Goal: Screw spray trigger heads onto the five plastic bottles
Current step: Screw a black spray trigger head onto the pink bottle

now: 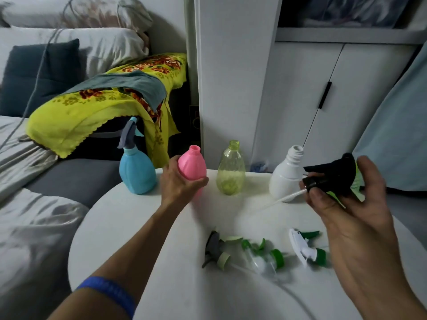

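Head view: the left hand (182, 179) has its grip around the pink bottle (192, 163) on the desk (166, 285); right of it, the right hand (346, 197) pinches the black trigger head (332, 175). Its long tube (283, 199) may miss the narrow neck and bend.

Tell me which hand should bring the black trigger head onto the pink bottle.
Right. The right hand already holds the black trigger head, its tube pointing toward the pink bottle, whose neck is bare. The left hand grips that bottle's body and is probably best kept steadying it.
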Available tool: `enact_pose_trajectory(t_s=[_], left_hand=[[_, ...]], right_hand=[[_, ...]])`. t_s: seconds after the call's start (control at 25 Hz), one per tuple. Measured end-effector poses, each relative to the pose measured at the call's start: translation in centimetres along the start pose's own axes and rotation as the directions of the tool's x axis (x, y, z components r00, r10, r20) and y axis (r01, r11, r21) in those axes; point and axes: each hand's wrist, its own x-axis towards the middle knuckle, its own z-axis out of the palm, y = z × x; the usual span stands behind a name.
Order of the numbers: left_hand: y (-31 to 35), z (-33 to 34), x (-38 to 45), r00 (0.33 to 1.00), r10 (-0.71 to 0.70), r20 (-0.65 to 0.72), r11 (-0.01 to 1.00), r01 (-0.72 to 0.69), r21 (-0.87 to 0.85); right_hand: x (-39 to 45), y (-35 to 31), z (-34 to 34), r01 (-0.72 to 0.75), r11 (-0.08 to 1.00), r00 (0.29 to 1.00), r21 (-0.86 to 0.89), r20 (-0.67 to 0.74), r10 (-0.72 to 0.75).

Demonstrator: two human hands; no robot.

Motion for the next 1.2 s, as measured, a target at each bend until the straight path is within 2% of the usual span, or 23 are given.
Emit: enact_pose_trajectory(t_s=[0.08, 0.16, 0.28, 0.36, 0.52, 0.68, 0.92, 1.2], left_hand=[[1.4, -1.8, -0.7, 0.977, 0.213, 0.016, 0.960, -0.212, 0.182], [3.1, -4.7, -1.5, 0.930, 0.362, 0.064, 0.877, -0.363, 0.313], [5.7, -8.8, -4.1, 0.885, 0.440, 0.152, 0.729, -0.451, 0.515], [6.7, -10.3, -6.7, 0.861, 0.484, 0.155, 0.662, -0.476, 0.579], [7.5, -10.7, -11.0, 0.850, 0.499, 0.171, 0.676, -0.505, 0.537], [7.2, -10.6, -11.4, 0.841, 0.509, 0.185, 0.668, -0.521, 0.532], [6.6, -10.8, -10.9, 0.871, 0.462, 0.170, 0.705, -0.476, 0.525], [7.3, -9.7, -11.8, 0.790, 0.573, 0.218, 0.654, -0.601, 0.459]], right_hand=[[0.4, -0.2, -0.2, 0.052, 0.998, 0.998, -0.023, -0.026, -0.053], [0.8, -0.5, -0.5, 0.078, 0.997, 0.996, 0.002, -0.054, -0.077], [0.9, -0.8, -0.7, 0.094, 0.994, 0.994, 0.047, -0.062, -0.091], [0.7, -0.8, -0.6, 0.083, 0.994, 0.995, 0.075, -0.053, -0.079], [-0.4, -0.8, 0.4, 0.048, 0.992, 0.999, 0.114, 0.008, -0.049], [-0.9, -0.6, 1.0, 0.023, 0.996, 0.999, 0.089, 0.029, -0.026], [0.2, -0.6, 0.7, 0.041, 0.992, 0.998, 0.121, -0.042, -0.036], [-2.4, 1.2, 3.1, -0.010, 1.000, 0.991, -0.007, 0.130, 0.011]])
